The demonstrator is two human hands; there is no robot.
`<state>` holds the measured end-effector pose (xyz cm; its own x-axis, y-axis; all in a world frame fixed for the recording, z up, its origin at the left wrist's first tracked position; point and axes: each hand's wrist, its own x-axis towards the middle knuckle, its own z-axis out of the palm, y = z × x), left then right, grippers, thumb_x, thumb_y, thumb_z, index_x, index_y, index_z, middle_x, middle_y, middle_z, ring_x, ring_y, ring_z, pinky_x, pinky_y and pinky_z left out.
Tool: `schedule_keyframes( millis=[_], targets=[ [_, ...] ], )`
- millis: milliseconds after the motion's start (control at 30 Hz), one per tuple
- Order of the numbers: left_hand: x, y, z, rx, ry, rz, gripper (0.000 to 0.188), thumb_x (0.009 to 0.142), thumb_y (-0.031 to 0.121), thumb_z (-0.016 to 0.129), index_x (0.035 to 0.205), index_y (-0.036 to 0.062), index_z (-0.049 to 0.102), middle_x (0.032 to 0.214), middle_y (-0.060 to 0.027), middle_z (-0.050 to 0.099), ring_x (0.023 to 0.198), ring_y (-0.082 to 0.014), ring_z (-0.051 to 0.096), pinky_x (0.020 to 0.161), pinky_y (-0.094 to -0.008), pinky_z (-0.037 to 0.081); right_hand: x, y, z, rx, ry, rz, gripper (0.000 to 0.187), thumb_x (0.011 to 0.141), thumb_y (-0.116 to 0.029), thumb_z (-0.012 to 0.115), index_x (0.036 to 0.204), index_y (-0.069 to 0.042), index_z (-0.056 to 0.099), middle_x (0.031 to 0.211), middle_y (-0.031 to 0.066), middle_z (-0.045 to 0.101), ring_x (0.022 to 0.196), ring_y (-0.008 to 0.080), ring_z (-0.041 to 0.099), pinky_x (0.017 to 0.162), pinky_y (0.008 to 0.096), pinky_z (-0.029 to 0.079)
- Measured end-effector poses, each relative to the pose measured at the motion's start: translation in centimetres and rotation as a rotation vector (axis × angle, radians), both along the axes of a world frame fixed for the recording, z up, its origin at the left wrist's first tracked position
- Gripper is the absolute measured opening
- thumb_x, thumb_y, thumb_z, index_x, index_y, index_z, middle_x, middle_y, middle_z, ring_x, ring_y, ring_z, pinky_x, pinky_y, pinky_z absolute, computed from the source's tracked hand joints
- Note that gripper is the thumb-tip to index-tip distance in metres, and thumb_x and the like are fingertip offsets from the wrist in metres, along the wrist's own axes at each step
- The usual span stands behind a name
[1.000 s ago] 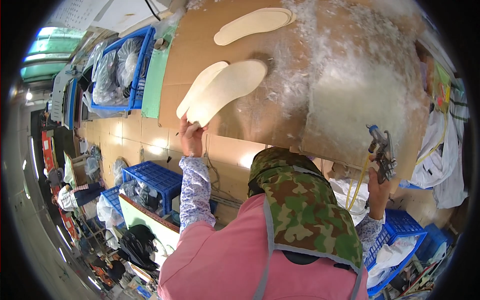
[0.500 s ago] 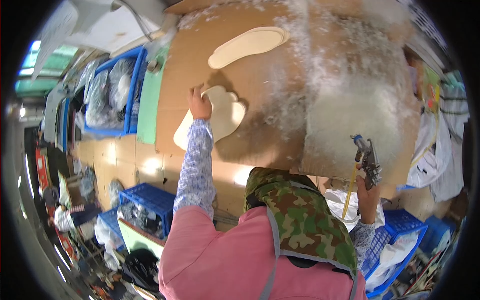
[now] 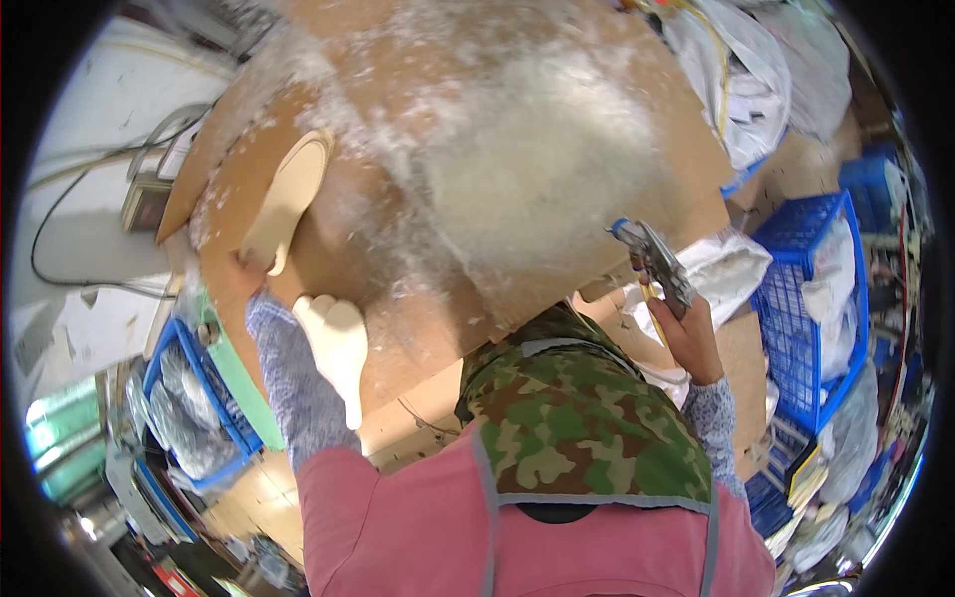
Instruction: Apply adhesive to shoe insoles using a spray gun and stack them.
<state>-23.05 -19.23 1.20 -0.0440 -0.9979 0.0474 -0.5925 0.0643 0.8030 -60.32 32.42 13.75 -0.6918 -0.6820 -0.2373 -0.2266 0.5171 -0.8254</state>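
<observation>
My left hand (image 3: 252,276) is at the near end of a pale cream insole (image 3: 286,194) that lies on the cardboard; the fingers are smeared by motion, so their grip is unclear. Just below it, a small fanned stack of cream insoles (image 3: 338,343) rests at the cardboard's left edge, beside my left sleeve. My right hand (image 3: 691,338) is closed round the handle of a metal spray gun (image 3: 657,267) with a blue tip and a thin yellow hose. The gun is held over the cardboard's right front edge, its tip facing the far left.
The cardboard work surface (image 3: 418,333) carries whitish, fluffy residue over its far and middle parts. A blue crate (image 3: 796,298) stands at the right, near white sacks (image 3: 736,80). At the left are a blue bin of plastic bags (image 3: 194,408) and a dark cable (image 3: 45,234).
My left hand has moved off the fanned stack to the end of the other insole. The whole view has turned, and the spray gun stays in my right hand.
</observation>
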Motion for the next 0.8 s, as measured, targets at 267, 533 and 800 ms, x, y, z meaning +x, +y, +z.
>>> schedule_keyframes(
  millis=[267, 533, 800],
  targets=[
    [-15.9, 19.8, 11.9, 0.130, 0.758, -0.380, 0.024, 0.089, 0.013, 0.055, 0.110, 0.0077, 0.046, 0.102, -0.0057, 0.057, 0.078, -0.0196, 0.062, 0.063, -0.0291, 0.055, -3.0, 1.8, -2.2, -0.200, 0.040, 0.038, 0.022, 0.084, -0.003, 0.058, 0.106, -0.001, 0.061, 0.075, 0.0040, 0.058, 0.064, 0.0095, 0.047, 0.059, 0.0260, 0.042],
    [-23.9, 29.2, -0.1, 0.595, 0.601, -0.351, 0.022, 0.087, 0.003, 0.046, 0.108, 0.0004, 0.039, 0.101, -0.0147, 0.054, 0.076, -0.0232, 0.063, 0.057, -0.0287, 0.056, -4.3, 2.4, -1.9, -0.070, -0.030, 0.169, 0.034, 0.084, -0.007, 0.060, 0.115, 0.003, 0.052, 0.081, 0.0098, 0.060, 0.070, 0.0131, 0.053, 0.065, 0.0266, 0.045],
    [-21.5, 30.2, -2.2, 0.601, 0.530, -0.244, 0.042, 0.077, -0.005, 0.047, 0.118, -0.0023, 0.038, 0.101, -0.0125, 0.052, 0.088, -0.0181, 0.056, 0.071, -0.0285, 0.054, -1.5, -1.4, -1.5, -0.123, -0.038, 0.463, 0.039, 0.079, -0.003, 0.060, 0.116, 0.000, 0.049, 0.103, 0.0184, 0.059, 0.092, 0.0347, 0.058, 0.078, 0.0374, 0.046]
  ],
)
